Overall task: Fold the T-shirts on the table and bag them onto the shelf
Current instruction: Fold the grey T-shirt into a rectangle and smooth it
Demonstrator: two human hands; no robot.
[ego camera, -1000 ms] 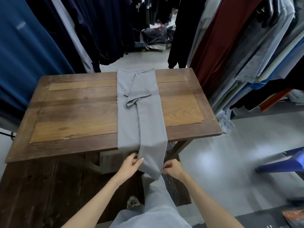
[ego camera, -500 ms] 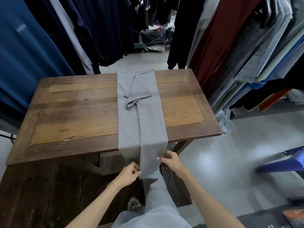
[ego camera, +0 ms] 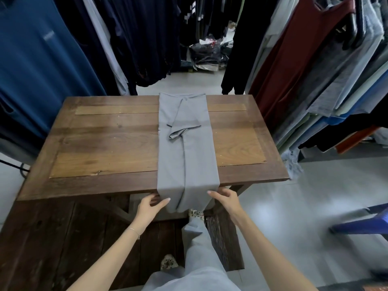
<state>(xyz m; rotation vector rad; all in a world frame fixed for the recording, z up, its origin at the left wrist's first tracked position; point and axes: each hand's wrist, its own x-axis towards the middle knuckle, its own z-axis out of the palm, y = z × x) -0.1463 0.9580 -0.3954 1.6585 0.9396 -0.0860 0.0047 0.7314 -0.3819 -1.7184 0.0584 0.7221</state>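
Observation:
A grey T-shirt (ego camera: 186, 150) lies folded into a long narrow strip down the middle of the wooden table (ego camera: 105, 148), sleeves tucked inward. Its bottom end hangs over the table's near edge. My left hand (ego camera: 151, 206) pinches the hanging hem at its left corner, thumb on top of the cloth. My right hand (ego camera: 225, 199) holds the hem's right corner, fingers partly behind the fabric.
Racks of hanging clothes crowd both sides: blue and dark garments (ego camera: 42, 66) on the left, red, grey and striped ones (ego camera: 315, 70) on the right. Bagged items (ego camera: 207, 53) lie on the floor beyond the table. A blue stool (ego camera: 365, 221) stands at the right.
Both hands have risen with the hanging hem, closer to the table's near edge, and spread to its two corners. Less cloth hangs below the edge than before.

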